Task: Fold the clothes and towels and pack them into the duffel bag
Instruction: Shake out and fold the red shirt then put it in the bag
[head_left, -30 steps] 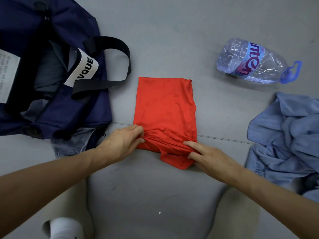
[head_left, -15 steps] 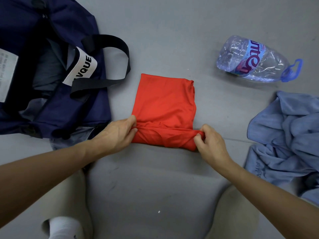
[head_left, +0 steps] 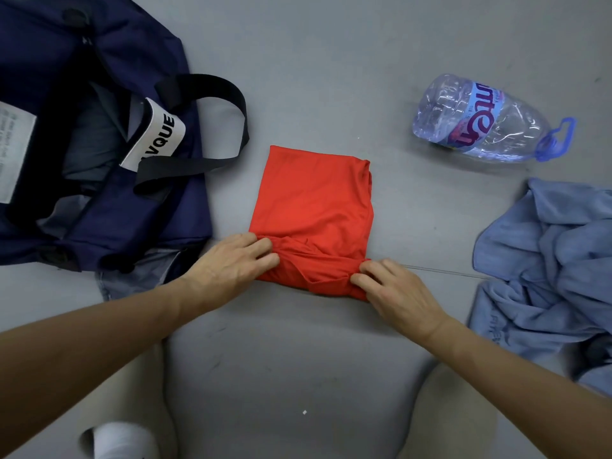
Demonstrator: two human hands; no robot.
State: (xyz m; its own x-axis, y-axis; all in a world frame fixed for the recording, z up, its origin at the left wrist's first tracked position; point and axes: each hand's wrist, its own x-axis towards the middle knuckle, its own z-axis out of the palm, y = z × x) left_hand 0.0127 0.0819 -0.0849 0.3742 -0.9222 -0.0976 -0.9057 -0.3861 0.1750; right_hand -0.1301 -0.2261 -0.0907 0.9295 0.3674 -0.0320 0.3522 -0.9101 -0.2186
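Our left hand (head_left: 228,263) and right hand (head_left: 394,293) pinch the bunched near edge of the red garment (head_left: 314,207) (open floor (head_left: 331,94) beyond its far edge), just right of the open duffel bag (head_left: 159,223).

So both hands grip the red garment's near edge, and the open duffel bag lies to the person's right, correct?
No: the head view shows the duffel bag on the person's left. The left hand and right hand grip the red garment at its near edge.
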